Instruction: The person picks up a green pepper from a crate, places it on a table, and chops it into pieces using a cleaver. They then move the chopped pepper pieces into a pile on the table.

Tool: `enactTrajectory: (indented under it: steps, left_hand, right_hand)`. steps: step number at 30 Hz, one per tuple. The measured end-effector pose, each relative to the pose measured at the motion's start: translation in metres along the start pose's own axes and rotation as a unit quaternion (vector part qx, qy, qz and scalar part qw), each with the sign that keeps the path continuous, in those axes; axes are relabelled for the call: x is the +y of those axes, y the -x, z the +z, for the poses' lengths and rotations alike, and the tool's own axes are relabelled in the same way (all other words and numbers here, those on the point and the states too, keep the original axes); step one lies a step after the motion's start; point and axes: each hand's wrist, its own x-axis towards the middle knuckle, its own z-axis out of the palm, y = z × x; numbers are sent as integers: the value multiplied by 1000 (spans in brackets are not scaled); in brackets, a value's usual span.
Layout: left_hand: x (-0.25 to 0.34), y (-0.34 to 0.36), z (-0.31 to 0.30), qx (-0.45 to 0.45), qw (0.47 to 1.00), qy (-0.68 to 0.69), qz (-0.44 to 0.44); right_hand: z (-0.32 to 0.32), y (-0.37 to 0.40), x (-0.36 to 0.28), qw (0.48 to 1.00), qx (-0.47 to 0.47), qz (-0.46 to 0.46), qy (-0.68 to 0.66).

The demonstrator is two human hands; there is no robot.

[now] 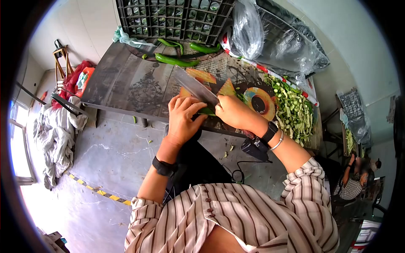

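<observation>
My right fingers [222, 102] grip the knife [190, 84], blade slanting forward and left. The green pepper [206, 111] (mostly hidden) lies between my hands, pinned by my left fingers [184, 104].

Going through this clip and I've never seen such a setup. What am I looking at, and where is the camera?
There is no machine here: a person works with two bare hands. The single picture comes from a camera worn on the head, looking forward and down. The right hand grips a knife. The left hand is at a green piece beside the blade; its exact grip is partly hidden. On the table, whole green peppers lie toward the far side, near a black crate, and a chopped green pile lies at the right.
</observation>
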Motion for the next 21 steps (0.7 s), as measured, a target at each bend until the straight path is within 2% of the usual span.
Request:
enactTrajectory:
  steps: [5,8,10,11,13,14,17,21]
  left_hand:
    - [-3,3,-1,1,1000,-18,0]
    - [-2,1,0,-3,1000,-21,4]
    - [-4,1,0,-5,999,-31,11]
    - [-5,2,0,-5,999,-31,11]
    - [-6,3,0,-23,999,-39,11]
    - [-7,3,1,-23,999,-38,7]
    - [-6,3,1,-27,999,-41,9]
    - [-5,2,1,-22,999,-43,8]
  right_hand:
    - [3,1,4,1000,5,16,-12]
    - [3,2,7,1000,22,-13,-11]
    - [-1,2,3,996,-3,63,-59]
    - [0,2,5,996,-3,63,-59]
    - [-2,4,9,997,71,0,-13]
    - [-4,7,10,997,79,-2,-17]
    - [-14,18,-1,999,33,30,-17]
    - [-14,26,-6,999,9,24,-31]
